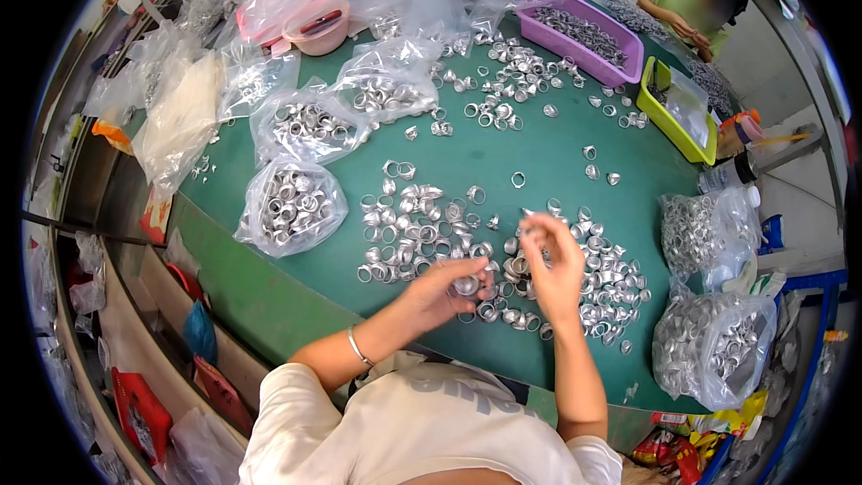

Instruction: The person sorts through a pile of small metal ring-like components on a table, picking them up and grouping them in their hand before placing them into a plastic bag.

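My left hand (440, 295) is closed over the near edge of the green table, its fingers curled round a silver-coloured ring (467, 286). To its right, my right hand (555, 262) is raised with thumb and fingers pinched together; what sits at the fingertips is too small to make out. Under and around both hands lie many loose metal rings. One heap (420, 235) spreads to the left, and another heap (612, 280) lies right of my right hand. A single ring (518, 180) rests apart, beyond my hands.
Open plastic bags of rings stand at left (292, 207) and right (709, 346). Farther back are a purple bin (584, 47) full of metal pieces, a green basket (669, 117) and a pink bowl (319, 31). A co-worker (687, 13) sits at the far right.
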Demonstrator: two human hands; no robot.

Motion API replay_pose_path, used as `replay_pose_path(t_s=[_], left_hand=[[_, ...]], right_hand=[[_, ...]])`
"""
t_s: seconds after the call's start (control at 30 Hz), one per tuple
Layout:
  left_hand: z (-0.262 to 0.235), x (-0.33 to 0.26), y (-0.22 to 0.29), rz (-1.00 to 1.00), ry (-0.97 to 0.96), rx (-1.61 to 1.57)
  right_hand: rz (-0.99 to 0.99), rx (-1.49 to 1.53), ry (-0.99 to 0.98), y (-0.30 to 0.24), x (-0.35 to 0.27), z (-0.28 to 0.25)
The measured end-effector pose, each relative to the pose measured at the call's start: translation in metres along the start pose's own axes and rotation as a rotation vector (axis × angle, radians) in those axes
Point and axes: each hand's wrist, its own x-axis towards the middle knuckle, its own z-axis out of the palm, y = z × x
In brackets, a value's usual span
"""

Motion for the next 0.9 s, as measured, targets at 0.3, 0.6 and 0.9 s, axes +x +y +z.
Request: replay_pose_path(t_s=[0.3, 0.6, 0.9], left_hand=[[-0.02, 0.013, 0.1, 0.899, 0.43, 1.641], [-0.033, 0.042, 0.117, 0.662, 0.386, 1.999], [-0.03, 0.004, 0.12, 0.407, 0.241, 0.209]], right_hand=[[-0.258, -0.671, -0.414, 0.068, 0.069, 0.035], [0.021, -0.285, -0.608, 0.044, 0.069, 0.037], [-0.147, -0.604, -0.65, 0.049, 0.068, 0.044]])
